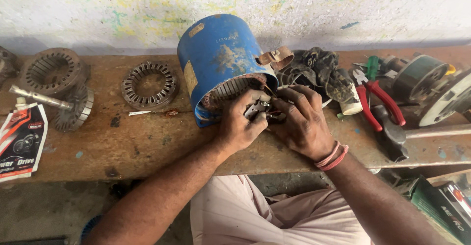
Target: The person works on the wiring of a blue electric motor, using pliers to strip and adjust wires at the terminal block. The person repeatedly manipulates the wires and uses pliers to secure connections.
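2 hands work at the open mouth of a blue motor housing [221, 63] lying on its side on the workbench [147, 147].

The left hand [240, 125] pinches a small metal piece [256, 108]; the right hand [301, 122] curls its fingers on the wires (grip partly hidden). The step seems winding work, which needs fine fingertip control. Red pliers [375, 100], a hammer [397, 137] and a dark rag [324, 73] crowd the right side.

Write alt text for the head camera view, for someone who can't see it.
A person's left hand and right hand work at the open end of a blue motor housing lying on a worn wooden bench. Ring-shaped metal cores lie to its left, red-handled pliers and a hammer to its right.
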